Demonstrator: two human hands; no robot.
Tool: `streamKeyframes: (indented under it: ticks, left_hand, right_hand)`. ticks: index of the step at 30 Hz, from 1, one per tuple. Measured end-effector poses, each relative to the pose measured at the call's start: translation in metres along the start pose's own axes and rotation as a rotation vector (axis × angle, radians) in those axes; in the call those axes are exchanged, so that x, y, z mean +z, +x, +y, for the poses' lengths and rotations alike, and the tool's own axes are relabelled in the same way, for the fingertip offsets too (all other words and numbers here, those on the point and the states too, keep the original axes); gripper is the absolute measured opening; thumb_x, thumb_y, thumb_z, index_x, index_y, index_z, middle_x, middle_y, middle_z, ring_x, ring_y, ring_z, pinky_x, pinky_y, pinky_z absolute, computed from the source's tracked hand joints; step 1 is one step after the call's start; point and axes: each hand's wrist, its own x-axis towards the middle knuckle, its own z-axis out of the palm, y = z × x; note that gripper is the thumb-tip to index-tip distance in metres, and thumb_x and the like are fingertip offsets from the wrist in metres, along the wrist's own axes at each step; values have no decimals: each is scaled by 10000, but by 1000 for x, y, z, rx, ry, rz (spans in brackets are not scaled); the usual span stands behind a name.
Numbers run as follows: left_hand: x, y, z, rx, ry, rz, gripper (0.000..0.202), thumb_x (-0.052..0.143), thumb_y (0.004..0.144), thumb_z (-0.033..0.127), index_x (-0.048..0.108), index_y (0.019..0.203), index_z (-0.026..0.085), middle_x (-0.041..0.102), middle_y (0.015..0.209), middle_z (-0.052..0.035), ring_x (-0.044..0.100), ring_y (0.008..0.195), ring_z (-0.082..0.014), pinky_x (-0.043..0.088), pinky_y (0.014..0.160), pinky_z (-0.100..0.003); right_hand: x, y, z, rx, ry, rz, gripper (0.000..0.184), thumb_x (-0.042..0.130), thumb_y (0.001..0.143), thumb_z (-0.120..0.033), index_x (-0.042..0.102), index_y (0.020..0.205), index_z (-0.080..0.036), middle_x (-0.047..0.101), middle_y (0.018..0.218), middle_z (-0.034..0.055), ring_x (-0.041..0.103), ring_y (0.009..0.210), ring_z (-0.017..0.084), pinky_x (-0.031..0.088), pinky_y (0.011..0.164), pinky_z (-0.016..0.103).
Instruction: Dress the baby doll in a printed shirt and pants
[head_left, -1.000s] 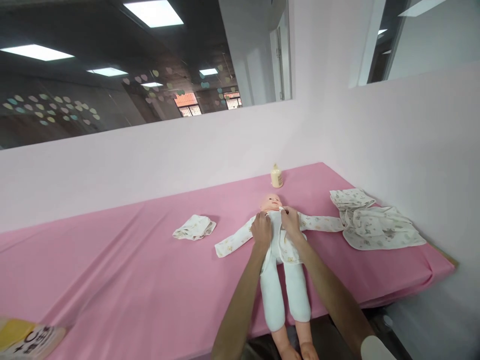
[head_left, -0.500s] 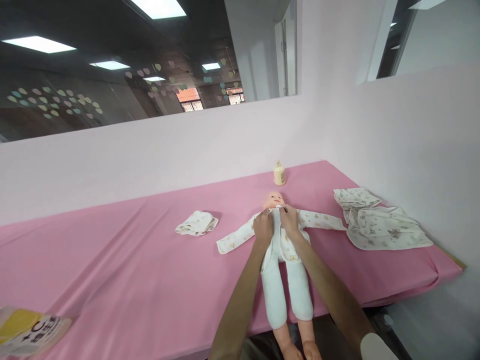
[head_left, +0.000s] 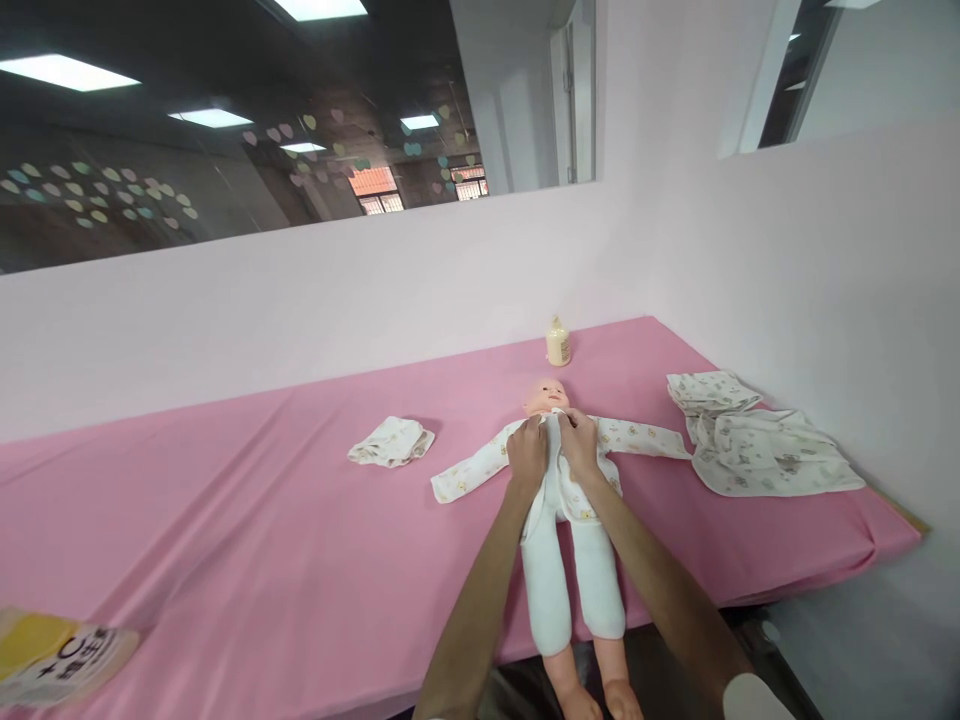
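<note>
A baby doll [head_left: 545, 396] lies on its back on the pink table cover [head_left: 225, 530], head toward the wall, legs hanging over the near edge. It wears white leggings and a printed white jacket [head_left: 465, 472] with sleeves spread to both sides. My left hand [head_left: 526, 456] pinches the jacket's left front edge at the doll's chest. My right hand [head_left: 578, 443] pinches the right front edge just below the chin. The two hands almost touch.
A small cream bottle [head_left: 557, 342] stands behind the doll's head by the wall. A folded printed cloth [head_left: 391, 441] lies to the left; a pile of printed baby clothes [head_left: 757, 448] lies right. A yellow-and-white packet [head_left: 56, 657] sits at the near left.
Both hands have drawn the jacket's front edges closer together at the doll's chest. The view has shifted slightly.
</note>
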Motion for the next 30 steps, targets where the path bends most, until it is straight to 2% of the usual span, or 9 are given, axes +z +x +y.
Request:
streamKeyframes:
  ticks: [5, 14, 18, 22, 25, 27, 30]
  left_hand:
    - [2, -1, -1, 30, 28, -10, 255, 397, 945, 178, 619, 1069, 163, 718, 1003, -101, 658, 922, -239, 405, 740, -301]
    - [4, -3, -4, 91, 8, 2, 198, 431, 938, 186, 590, 1051, 153, 709, 970, -117, 661, 899, -253, 384, 701, -305]
    - [7, -1, -5, 68, -72, 20, 162, 461, 910, 182, 601, 987, 156, 710, 915, -112, 654, 850, -248, 368, 678, -300]
    - [6, 3, -12, 1, -367, 17, 154, 483, 877, 218, 632, 880, 178, 683, 773, -56, 615, 750, -203, 375, 667, -281]
    - [3, 4, -19, -14, -760, -78, 164, 524, 830, 259, 660, 879, 179, 678, 797, -25, 590, 741, -161, 404, 682, -254]
    - [1, 4, -24, -57, -963, -165, 182, 536, 802, 274, 669, 874, 170, 649, 730, 0, 551, 658, -130, 399, 639, -234]
    - [3, 6, -28, -162, -1073, -220, 192, 547, 783, 310, 661, 819, 159, 542, 575, 42, 449, 524, -98, 349, 551, -218]
  right_hand:
    - [1, 0, 2, -12, 0, -52, 258, 491, 776, -290, 725, 786, -183, 721, 789, 39, 620, 753, 197, 457, 738, 296]
    - [1, -2, 2, 3, 32, -128, 220, 533, 764, -294, 728, 786, -196, 728, 813, 37, 621, 756, 194, 473, 749, 304]
    - [0, -7, -2, -48, -21, -184, 235, 507, 781, -301, 700, 693, -200, 711, 743, 26, 610, 728, 194, 460, 720, 294]
    - [-2, -9, -3, -125, -131, -235, 285, 469, 799, -296, 642, 593, -203, 667, 650, 13, 588, 694, 191, 442, 699, 280]
    - [-3, -9, -2, -168, -189, -227, 291, 454, 801, -287, 628, 582, -204, 654, 632, 12, 593, 715, 192, 443, 723, 272]
    - [-3, -9, -1, -192, -215, -243, 290, 455, 798, -289, 622, 579, -201, 647, 626, 11, 592, 706, 188, 444, 719, 267]
    - [-5, -8, -1, -216, -234, -275, 283, 458, 794, -285, 627, 585, -196, 640, 620, 8, 593, 695, 185, 445, 717, 262]
